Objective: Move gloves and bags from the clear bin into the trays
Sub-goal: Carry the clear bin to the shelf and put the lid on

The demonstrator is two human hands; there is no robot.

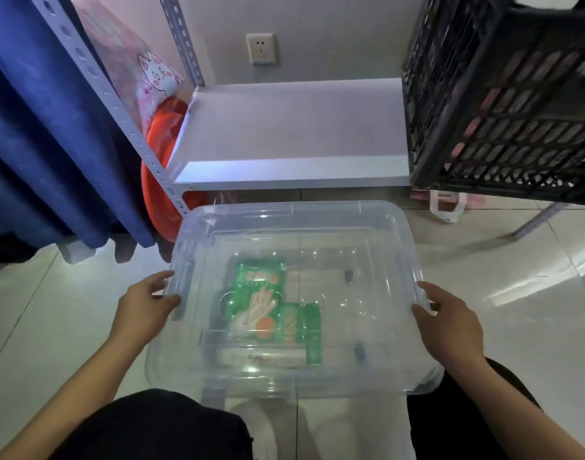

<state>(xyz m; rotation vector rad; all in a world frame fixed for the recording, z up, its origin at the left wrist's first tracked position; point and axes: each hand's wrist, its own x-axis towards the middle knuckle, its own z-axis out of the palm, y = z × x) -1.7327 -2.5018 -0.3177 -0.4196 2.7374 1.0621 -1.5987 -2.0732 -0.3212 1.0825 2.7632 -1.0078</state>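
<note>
A clear plastic bin (377, 234) with its clear lid on sits on the tiled floor in front of me. Through the lid I see green packets of gloves (268, 310) lying flat on the bottom, overlapping each other. My left hand (145, 303) grips the bin's left rim, thumb on the side and fingers at the edge. On the opposite side, my right hand (447, 323) holds the right rim the same way. No tray is in view.
A white metal shelf (294, 134) stands just beyond the bin. A black lattice crate (503, 101) sits on its right end. Blue cloth (35, 144) hangs at the left, with red bags (161, 154) beside the shelf post. A white bag (447, 204) lies under the crate.
</note>
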